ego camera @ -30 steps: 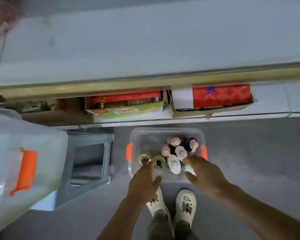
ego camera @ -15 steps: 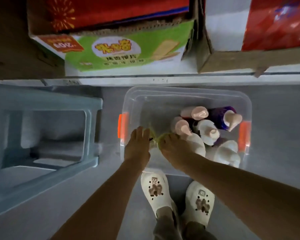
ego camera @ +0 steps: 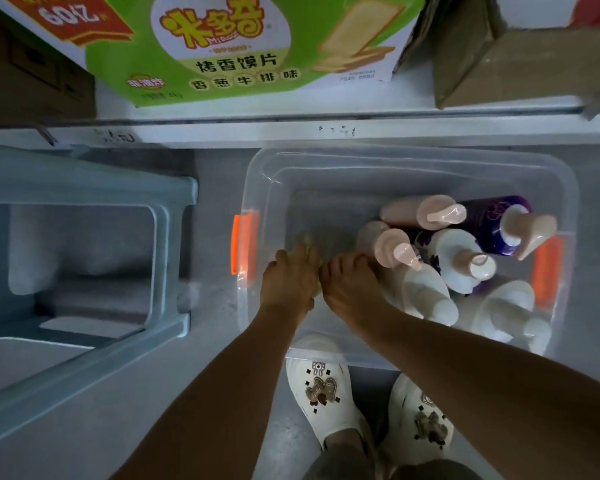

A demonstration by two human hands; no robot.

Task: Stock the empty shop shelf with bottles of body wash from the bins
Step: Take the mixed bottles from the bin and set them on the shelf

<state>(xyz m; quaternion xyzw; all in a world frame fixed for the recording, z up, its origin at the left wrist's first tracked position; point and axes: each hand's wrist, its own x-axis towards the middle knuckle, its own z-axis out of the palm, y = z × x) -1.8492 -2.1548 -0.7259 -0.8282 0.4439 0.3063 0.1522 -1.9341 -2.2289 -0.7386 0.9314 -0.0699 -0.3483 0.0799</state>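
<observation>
While both hands (ego camera: 321, 278) curl hidden fingers into the bin (ego camera: 413, 161), slick bottles (ego camera: 426, 292) beside them want gripping below the pump.

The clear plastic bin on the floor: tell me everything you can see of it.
The clear plastic bin is a see-through rectangular tub with rounded corners, a raised rim and an orange handle clip at each short end. It has no lid and sits on the grey floor below the shelf edge, a grey stool to its left. Pump bottles, white, pink and purple, crowd its right half; the far left is bare. The left hand and right hand reach inside near the front wall.
</observation>
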